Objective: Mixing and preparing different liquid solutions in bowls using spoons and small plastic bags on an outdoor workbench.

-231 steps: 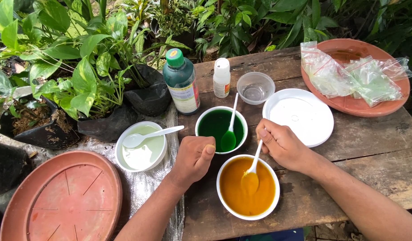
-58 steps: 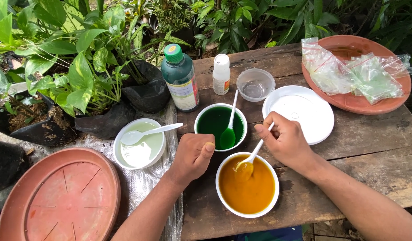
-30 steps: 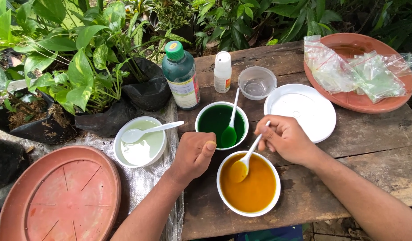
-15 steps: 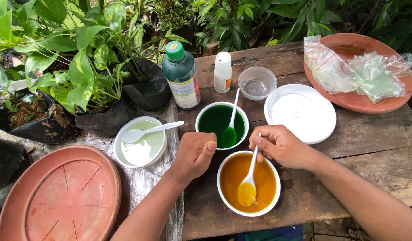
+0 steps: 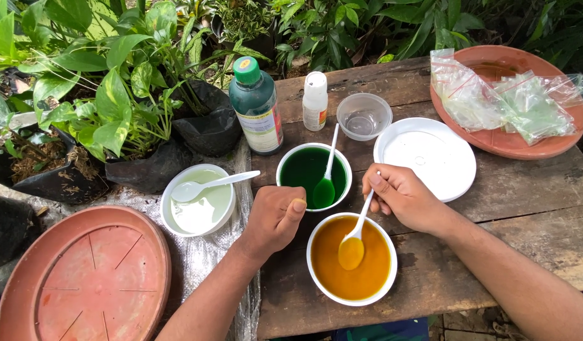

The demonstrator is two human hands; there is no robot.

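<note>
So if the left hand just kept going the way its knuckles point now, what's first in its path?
Likely the white bowl of dark green liquid: the left hand, a loose fist, rests just short of its rim. Height above the table is hard to judge.

Single head cam, looks steeply down from above, close range; wooden worktop fills frame centre-right, potted plants upper left.

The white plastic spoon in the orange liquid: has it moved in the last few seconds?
Yes. The white plastic spoon has swung from the left rim of the white bowl of orange liquid toward its middle.
</note>
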